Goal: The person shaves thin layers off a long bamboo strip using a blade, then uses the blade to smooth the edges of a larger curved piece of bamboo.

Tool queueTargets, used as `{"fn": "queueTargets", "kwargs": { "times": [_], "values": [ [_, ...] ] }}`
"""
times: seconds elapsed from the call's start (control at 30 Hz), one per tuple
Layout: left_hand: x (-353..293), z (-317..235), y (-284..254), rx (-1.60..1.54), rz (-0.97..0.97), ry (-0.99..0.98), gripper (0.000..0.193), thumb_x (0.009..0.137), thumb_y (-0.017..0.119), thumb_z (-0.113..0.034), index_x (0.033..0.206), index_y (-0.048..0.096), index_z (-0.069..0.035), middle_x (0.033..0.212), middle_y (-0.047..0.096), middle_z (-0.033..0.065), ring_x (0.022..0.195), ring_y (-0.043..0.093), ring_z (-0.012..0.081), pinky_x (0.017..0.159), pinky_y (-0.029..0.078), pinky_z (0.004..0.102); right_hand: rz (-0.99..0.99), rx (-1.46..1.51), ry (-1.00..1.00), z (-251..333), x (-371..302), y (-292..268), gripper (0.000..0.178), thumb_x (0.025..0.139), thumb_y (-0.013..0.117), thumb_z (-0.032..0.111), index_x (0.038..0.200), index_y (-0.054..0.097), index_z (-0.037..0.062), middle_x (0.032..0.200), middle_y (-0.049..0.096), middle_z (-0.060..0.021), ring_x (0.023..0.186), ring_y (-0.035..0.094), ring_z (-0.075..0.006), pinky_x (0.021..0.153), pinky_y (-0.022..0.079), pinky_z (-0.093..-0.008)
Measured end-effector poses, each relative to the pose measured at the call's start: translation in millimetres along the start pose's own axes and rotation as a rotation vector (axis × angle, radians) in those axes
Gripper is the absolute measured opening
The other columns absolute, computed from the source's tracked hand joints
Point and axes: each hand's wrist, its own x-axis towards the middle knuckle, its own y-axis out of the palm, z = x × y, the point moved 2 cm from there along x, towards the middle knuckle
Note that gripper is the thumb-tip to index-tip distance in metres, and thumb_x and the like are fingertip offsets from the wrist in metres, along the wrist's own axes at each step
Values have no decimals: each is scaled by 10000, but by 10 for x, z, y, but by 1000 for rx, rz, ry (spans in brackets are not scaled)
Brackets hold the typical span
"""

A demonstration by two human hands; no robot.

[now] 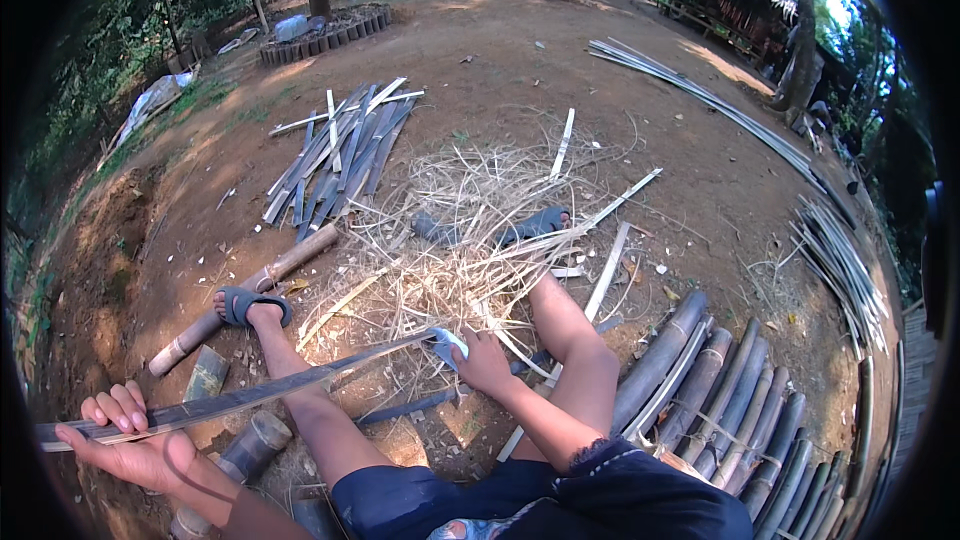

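A long dark bamboo strip (300, 380) slants across my lap, from the lower left up to the middle. My left hand (130, 440) grips its near end, fingers over the top and thumb below. My right hand (485, 365) is closed on a pale blue cloth (447, 345) at the strip's far end, above my right thigh. Whether a blade is inside the cloth is hidden. Just beyond this hand lies a tangled heap of thin bamboo shavings (470, 270), spread between and past my feet.
Split bamboo strips (345, 150) are piled ahead on the left. Bamboo poles (700, 400) are lined up at my right, with thin slats (840, 270) bundled beyond them. A bamboo pole (290, 258) lies by my left sandal (255, 307). Cut bamboo pieces (255, 445) sit near my left forearm.
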Motion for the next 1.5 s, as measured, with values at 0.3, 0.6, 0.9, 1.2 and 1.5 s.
{"fn": "queueTargets", "kwargs": {
  "times": [0.3,0.6,0.9,1.2,1.5],
  "values": [
    [290,441,605,288,262,8,351,967,675,-385,1086,647,-56,1173,660,59,874,603,127,866,479,265,572,-396,151,-1231,-397,804,642,883,640,362,1348,500,-59,1301,571,-268,1238,546,-413,1057,441,-483],
    [571,872,1091,-1,529,-377,300,1022,600,-349,1020,599,-48,668,416,-27,557,394,48,545,345,212,362,-180,170,-738,-401,521,630,847,685,396,1211,561,-103,1156,631,-301,1102,633,-422,943,529,-464],
    [1246,608,1086,-110,546,-257,266,1046,560,-231,837,498,-79,549,254,-49,449,205,53,440,228,217,272,127,216,-579,-346,-52,542,815,674,385,1035,633,-108,931,683,-328,948,681,-442,876,538,-481],
    [1508,716,648,-85,267,-195,333,1014,600,-201,741,431,-113,526,252,-42,423,232,74,424,228,242,114,355,280,-168,-304,-624,505,844,661,312,1123,566,-98,940,677,-331,955,671,-461,888,515,-489],
    [1220,535,806,-39,318,-225,330,1018,607,-241,756,443,-124,535,279,-50,437,254,61,442,244,236,36,570,295,-246,-598,-634,521,924,604,271,1370,515,19,1114,665,-297,1086,651,-420,946,488,-445]
  ]
}}
